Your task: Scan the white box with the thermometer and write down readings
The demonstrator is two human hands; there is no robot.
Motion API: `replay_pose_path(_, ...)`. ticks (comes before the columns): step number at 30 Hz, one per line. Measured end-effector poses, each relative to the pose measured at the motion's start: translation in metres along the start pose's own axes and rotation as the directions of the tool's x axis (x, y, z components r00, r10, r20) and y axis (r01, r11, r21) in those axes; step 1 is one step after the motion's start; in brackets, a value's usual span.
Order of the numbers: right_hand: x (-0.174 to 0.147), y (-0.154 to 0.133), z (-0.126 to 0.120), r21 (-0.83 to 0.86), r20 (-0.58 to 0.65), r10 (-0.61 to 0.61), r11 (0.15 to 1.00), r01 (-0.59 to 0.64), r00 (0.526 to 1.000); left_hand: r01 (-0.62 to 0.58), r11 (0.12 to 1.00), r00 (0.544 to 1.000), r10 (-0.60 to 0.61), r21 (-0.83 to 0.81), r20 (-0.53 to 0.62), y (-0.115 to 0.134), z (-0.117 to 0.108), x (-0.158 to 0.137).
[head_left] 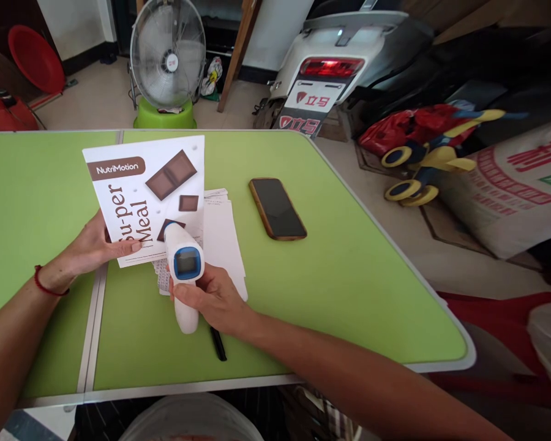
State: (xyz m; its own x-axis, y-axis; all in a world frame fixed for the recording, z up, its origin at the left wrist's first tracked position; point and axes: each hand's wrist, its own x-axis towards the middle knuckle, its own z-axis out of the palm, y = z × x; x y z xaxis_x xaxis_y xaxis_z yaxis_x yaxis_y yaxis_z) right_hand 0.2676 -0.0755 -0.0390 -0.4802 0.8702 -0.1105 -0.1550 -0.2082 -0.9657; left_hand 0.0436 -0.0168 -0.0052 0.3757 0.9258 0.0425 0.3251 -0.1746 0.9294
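Observation:
My left hand (101,245) grips a white box (114,211) at its lower left corner, thumb across the front. The box is printed "NutriMotion Su-per Meal" with pictures of brown bars, and is held up tilted above the table. In my right hand (218,297) is a white and blue infrared thermometer (187,263), fingers wrapped round its handle. Its small dark screen faces me, and its nose points at the lower right part of the box. Beneath them lie white paper sheets (224,239), partly hidden. A black pen (218,344) lies on the table just below my right hand.
A phone in a brown case (278,208) lies on the green folding table (349,294), right of the papers. A metal seam (92,331) crosses the tabletop. Beyond the far edge stand a fan (168,55) and a white scooter (330,61); a large sack (514,184) is at the right.

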Motion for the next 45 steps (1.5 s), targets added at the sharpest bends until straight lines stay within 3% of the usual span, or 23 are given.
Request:
replay_pose_path(16,0.001,0.002,-0.002,0.03,0.013,-0.025,0.999,0.025,1.0,-0.058,0.998,0.997,0.057,0.003,0.057,-0.007,-0.003,0.001)
replay_pose_path(24,0.0,-0.001,-0.004,0.01,0.014,-0.073,0.997,0.073,0.997,-0.092,0.996,0.985,0.094,0.017,-0.142,-0.005,-0.001,-0.002)
replay_pose_path(29,-0.003,-0.018,-0.009,-0.121,0.035,-0.145,0.982,0.148,0.989,-0.235,0.97,0.955,0.242,0.062,-0.173,-0.002,-0.001,-0.005)
replay_pose_path(33,-0.007,-0.048,-0.026,-0.32,0.029,-0.131,0.938,0.133,0.991,-0.267,0.951,0.917,0.301,0.158,-0.262,-0.004,-0.008,-0.004)
replay_pose_path(36,-0.009,-0.067,-0.052,-0.591,0.02,-0.116,0.8,0.105,0.993,-0.224,0.95,0.892,0.29,0.219,-0.346,-0.01,-0.016,0.0)
replay_pose_path(39,-0.013,-0.069,-0.084,-0.886,-0.014,-0.121,0.461,0.044,0.993,-0.162,0.962,0.884,0.24,0.219,-0.4,-0.019,-0.022,0.004)
replay_pose_path(42,-0.018,-0.057,-0.112,-0.967,0.027,-0.104,0.251,0.053,0.994,-0.132,0.968,0.892,0.211,0.215,-0.4,-0.025,-0.024,0.003)
replay_pose_path(45,-0.022,-0.043,-0.131,-0.986,0.019,-0.116,0.162,0.038,0.993,-0.13,0.96,0.9,0.219,0.248,-0.377,-0.028,-0.023,0.001)
